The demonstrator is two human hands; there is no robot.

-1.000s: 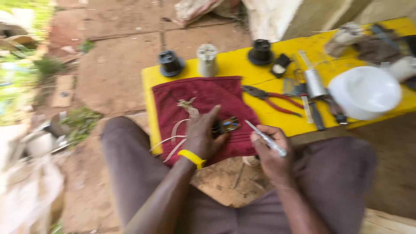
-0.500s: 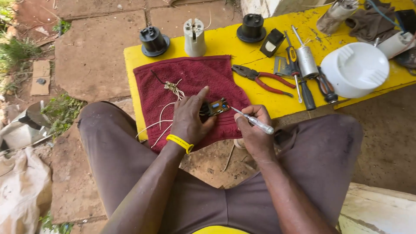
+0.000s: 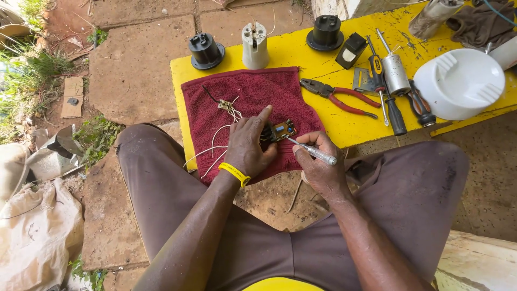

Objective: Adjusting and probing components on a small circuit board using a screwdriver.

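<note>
Head view: left hand [image 3: 247, 144] pins circuit board [image 3: 283, 130]; right hand [image 3: 319, 167] pinches tester screwdriver [image 3: 311, 151], tip up-left.

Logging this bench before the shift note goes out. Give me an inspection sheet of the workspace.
Surface: yellow bench, dark red towel spread on it.
Job's things: small circuit board on the towel; slim silver tool tipped to it.
Clutter: red-handled pliers, screwdrivers, black lamp bases, white dome cover.
Hands: left hand pins the board; right hand grips the tool.
Cables: thin white wires trail off the towel's edge.
Surroundings: paving slabs, grass, sacks.
</note>
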